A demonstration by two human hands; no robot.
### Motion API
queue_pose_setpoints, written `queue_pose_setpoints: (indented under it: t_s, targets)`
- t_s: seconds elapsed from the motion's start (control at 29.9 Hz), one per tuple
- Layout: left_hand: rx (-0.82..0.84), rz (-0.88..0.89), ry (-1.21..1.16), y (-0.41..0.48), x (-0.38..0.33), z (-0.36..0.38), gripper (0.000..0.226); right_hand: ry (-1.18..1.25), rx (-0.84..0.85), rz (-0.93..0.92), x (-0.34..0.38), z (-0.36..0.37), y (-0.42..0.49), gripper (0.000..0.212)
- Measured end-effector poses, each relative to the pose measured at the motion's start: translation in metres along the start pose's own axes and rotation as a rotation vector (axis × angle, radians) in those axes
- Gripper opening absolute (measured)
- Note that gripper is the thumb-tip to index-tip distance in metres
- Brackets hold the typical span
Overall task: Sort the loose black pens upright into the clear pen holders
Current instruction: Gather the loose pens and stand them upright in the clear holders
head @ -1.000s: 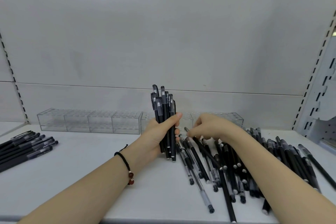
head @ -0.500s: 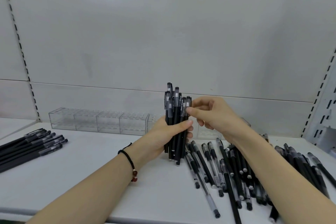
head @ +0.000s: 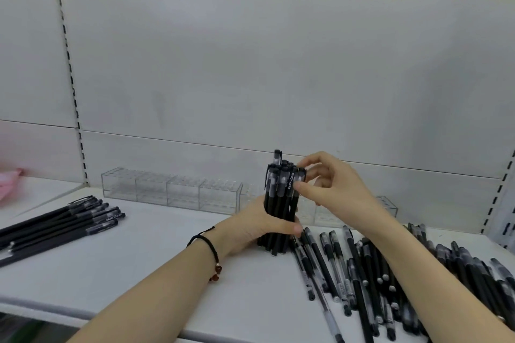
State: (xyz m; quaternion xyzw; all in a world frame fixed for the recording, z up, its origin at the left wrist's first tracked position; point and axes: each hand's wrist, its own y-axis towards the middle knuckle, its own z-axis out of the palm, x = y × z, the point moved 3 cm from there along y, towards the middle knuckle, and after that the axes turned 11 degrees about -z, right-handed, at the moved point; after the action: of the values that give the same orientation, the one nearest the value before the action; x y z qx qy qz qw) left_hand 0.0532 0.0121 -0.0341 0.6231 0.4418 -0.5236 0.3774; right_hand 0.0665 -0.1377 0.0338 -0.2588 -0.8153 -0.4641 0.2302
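My left hand (head: 259,227) grips a bundle of black pens (head: 281,198) upright, its lower ends resting on the white shelf (head: 145,267). My right hand (head: 330,185) is at the bundle's top, thumb and fingers pinching the caps on its right side. Many loose black pens (head: 370,273) lie scattered on the shelf at the right, partly under my right forearm. A clear pen holder (head: 170,189) with several empty compartments stands against the back wall, left of the bundle. A second clear holder (head: 386,205) is mostly hidden behind my hands.
A neat row of black pens (head: 64,221) lies at the shelf's left. The white back panel (head: 250,78) rises right behind the holders. Slotted uprights stand at left (head: 69,72) and right (head: 498,189). Something pink (head: 7,184) sits at the far left edge.
My right hand left the loose pens, rose to the bundle's top with a pen and now pinches the caps. The camera has tilted up and turned left.
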Motion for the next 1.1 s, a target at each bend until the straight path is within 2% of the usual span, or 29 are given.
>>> queue_pose_setpoints:
  t_s: [0.1,0.17,0.27,0.44,0.7,0.77,0.84,0.94,1.04,1.1]
  targets:
    - [0.034,-0.001,0.020,0.000,0.002,0.000,0.019,-0.003,0.049,-0.085,0.003,0.000,-0.001,0.057]
    - [0.084,-0.009,0.022,-0.001,0.000,0.001,0.016,-0.048,0.090,-0.142,0.005,0.002,-0.003,0.065]
    - [0.147,-0.033,0.012,-0.001,0.001,0.001,0.020,-0.168,0.148,-0.177,0.004,0.005,-0.002,0.057]
    - [0.124,-0.067,-0.074,-0.001,0.001,0.002,0.018,-0.308,0.199,-0.222,0.003,0.004,-0.002,0.048]
    - [0.158,-0.112,-0.139,-0.003,0.002,0.000,0.017,-0.366,0.180,-0.213,0.000,0.005,-0.002,0.042]
    - [0.120,-0.115,-0.212,-0.002,0.002,-0.003,0.015,-0.361,0.124,-0.173,-0.004,0.009,-0.003,0.046]
    - [0.011,-0.088,-0.255,0.001,0.003,-0.011,0.016,-0.350,0.075,-0.128,-0.010,0.010,-0.003,0.046]
    - [-0.063,-0.073,-0.346,0.000,0.002,-0.020,0.016,-0.420,0.066,-0.072,-0.016,0.008,-0.003,0.029]
    - [-0.029,-0.108,-0.367,-0.002,0.004,-0.017,0.015,-0.453,0.078,-0.031,-0.017,0.010,-0.004,0.012]
    - [-0.004,-0.131,-0.343,-0.002,0.007,-0.012,0.013,-0.456,0.128,-0.030,-0.014,0.013,-0.006,0.012]
